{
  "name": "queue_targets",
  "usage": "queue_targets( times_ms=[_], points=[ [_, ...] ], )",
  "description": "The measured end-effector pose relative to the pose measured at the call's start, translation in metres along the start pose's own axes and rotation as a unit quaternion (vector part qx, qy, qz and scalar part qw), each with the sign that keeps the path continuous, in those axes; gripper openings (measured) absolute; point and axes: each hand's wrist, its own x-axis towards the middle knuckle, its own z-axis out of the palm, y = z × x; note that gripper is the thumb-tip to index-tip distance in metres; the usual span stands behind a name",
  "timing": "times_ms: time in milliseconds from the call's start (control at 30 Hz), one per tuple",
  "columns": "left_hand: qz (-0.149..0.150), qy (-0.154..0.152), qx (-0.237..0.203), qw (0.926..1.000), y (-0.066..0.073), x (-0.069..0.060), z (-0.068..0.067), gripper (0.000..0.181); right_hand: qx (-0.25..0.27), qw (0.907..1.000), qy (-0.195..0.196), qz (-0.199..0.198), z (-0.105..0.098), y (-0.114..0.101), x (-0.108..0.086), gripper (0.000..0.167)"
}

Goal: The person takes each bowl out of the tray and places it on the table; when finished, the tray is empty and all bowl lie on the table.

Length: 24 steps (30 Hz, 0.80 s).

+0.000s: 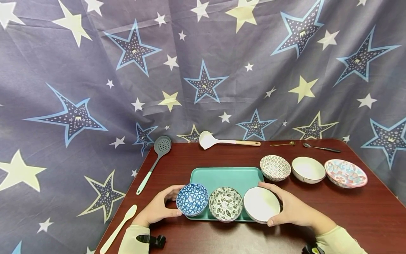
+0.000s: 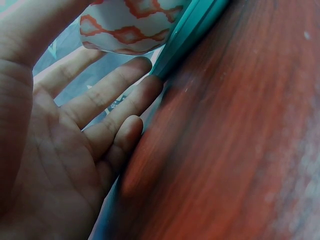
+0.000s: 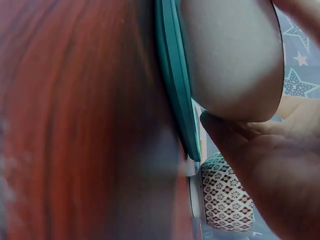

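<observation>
Between thumb and fingers, the left hand (image 1: 157, 210) pinches the blue bowl (image 1: 192, 200) (the right hand (image 1: 291, 208), the white bowl (image 1: 261, 205)).

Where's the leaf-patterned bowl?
In the head view, the leaf-patterned bowl is at the near edge of the teal tray, the blue bowl on its left, the white bowl on its right.

Far from the table (image 2: 240, 130), I see its red-brown wood at three o'clock. The left hand (image 2: 60, 137) is at nine, fingers stretched out. A white bowl (image 2: 129, 27) with orange marks is at eleven, the green tray (image 2: 185, 40) at one.
</observation>
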Motion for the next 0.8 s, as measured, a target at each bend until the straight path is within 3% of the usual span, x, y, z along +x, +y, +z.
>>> queue_targets(
  times_ms=[533, 800],
  points=[
    [-0.006, -0.003, 0.000, 1.0000, 0.0000, 0.0011, 0.0006, 0.082, -0.053, 0.9981, 0.000, 0.030, 0.0017, -0.0013, -0.0028, 0.119],
    [0.000, -0.001, 0.002, 1.0000, 0.0008, 0.0007, 0.0011, 0.081, -0.066, 0.9972, 0.016, 0.030, 0.0044, -0.0003, -0.0030, 0.113]
  ],
)
